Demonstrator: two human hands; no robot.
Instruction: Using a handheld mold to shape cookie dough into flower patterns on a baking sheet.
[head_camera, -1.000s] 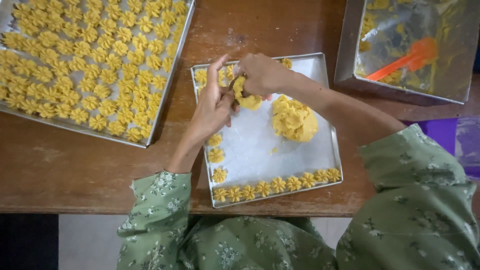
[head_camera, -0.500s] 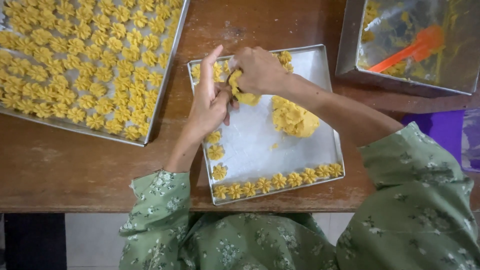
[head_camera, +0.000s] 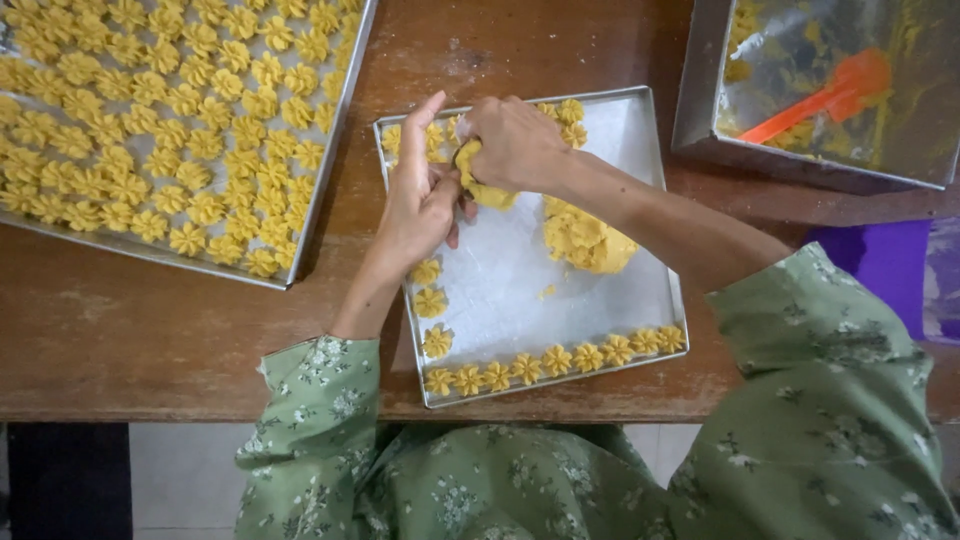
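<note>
My right hand (head_camera: 515, 142) grips a lump of yellow dough (head_camera: 488, 190) over the far left part of a paper-lined metal tray (head_camera: 655, 150). My left hand (head_camera: 420, 195) is beside it, its fingertips pinching at the same lump and its index finger raised. Small flower-shaped dough pieces (head_camera: 555, 360) line the tray's near edge, its left side (head_camera: 430, 300) and its far edge. A larger heap of dough (head_camera: 588, 240) rests on the paper at the tray's middle right.
A big tray packed with several rows of flower-shaped pieces (head_camera: 170, 120) lies at the left on the wooden table (head_camera: 150, 320). At the far right stands a metal pan (head_camera: 700, 90) smeared with dough, holding an orange spatula (head_camera: 820, 100). A purple thing (head_camera: 880, 265) sits at the right.
Both hands have stayed together on the dough lump at the tray's far left. My left fingers shifted slightly against it and the index finger lifted. The view drifted a little.
</note>
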